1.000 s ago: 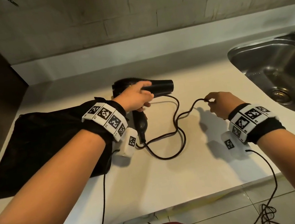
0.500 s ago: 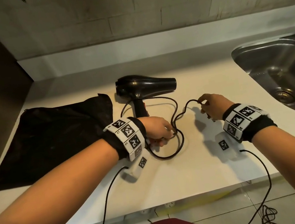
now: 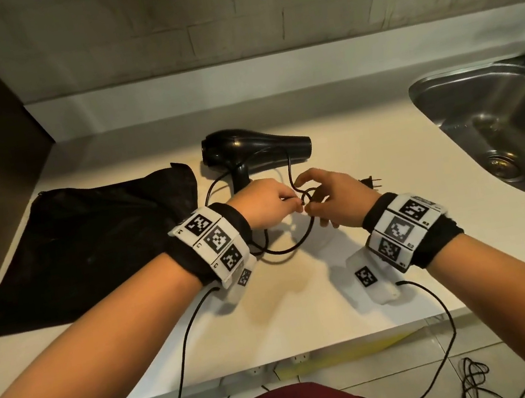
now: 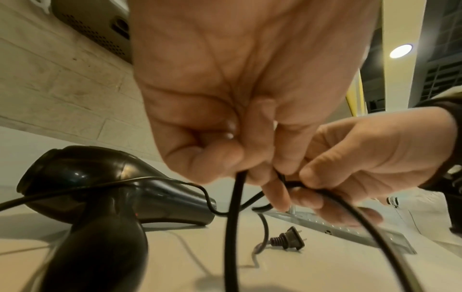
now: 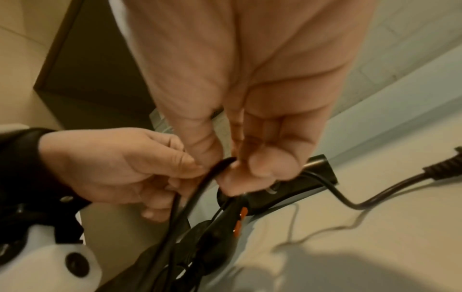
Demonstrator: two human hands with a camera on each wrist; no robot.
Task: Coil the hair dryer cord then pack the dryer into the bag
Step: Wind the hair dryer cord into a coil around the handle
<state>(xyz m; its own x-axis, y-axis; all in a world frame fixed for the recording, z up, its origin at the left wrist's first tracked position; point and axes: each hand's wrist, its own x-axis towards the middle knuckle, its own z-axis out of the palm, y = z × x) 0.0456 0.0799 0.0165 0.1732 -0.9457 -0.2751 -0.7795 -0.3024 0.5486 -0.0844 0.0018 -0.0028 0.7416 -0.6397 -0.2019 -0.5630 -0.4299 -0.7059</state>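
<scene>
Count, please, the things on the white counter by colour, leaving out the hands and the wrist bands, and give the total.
Black: 2, the black plastic hair dryer with its black cord and plug, counted as one, and the flat black fabric bag.
Silver: 1, the steel sink set in the counter.
Total: 3.

A glossy black hair dryer with orange switches is seen, with a black cord and black plug. The bag is matte black, the surface cream-white, the sink steel grey. Black-and-white checker markers are borne on white wristbands.
</scene>
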